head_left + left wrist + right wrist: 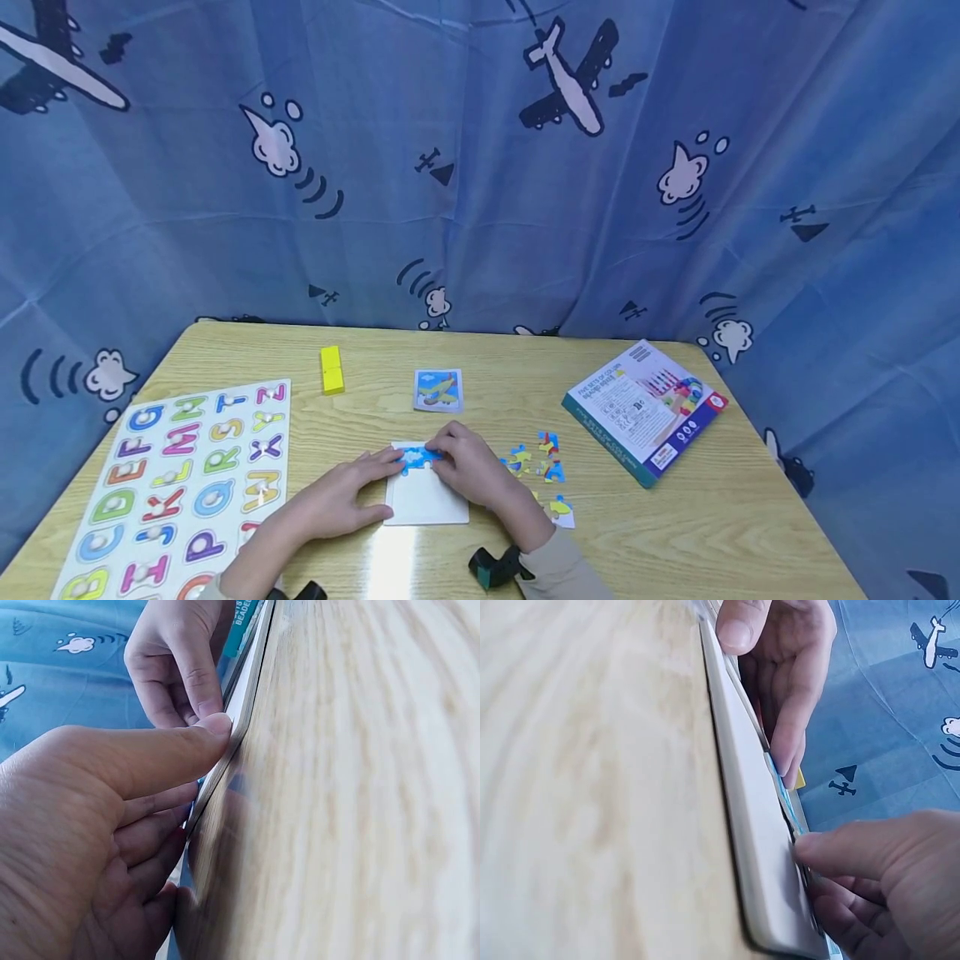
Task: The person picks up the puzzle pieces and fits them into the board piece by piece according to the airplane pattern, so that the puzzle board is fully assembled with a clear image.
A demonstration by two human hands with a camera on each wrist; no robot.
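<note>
A white puzzle tray [427, 504] lies on the wooden table, with joined blue jigsaw pieces [414, 457] along its far edge. My left hand [333, 500] rests along the tray's left side, its fingertips on the blue pieces and its thumb by the near left corner. At the far right corner, my right hand [471, 468] pinches a jigsaw piece, mostly hidden under the fingers. The right wrist view has the right thumb [840, 851] at the tray's edge, close to the blue pieces. Loose jigsaw pieces [553, 472] lie to the right.
A picture card with an airplane [438, 390] lies beyond the tray. Yellow blocks [332, 371] sit at the back left. An alphabet board [180, 492] covers the table's left side, and a boxed bead game [643, 412] lies at the right. A blue curtain [465, 167] hangs behind.
</note>
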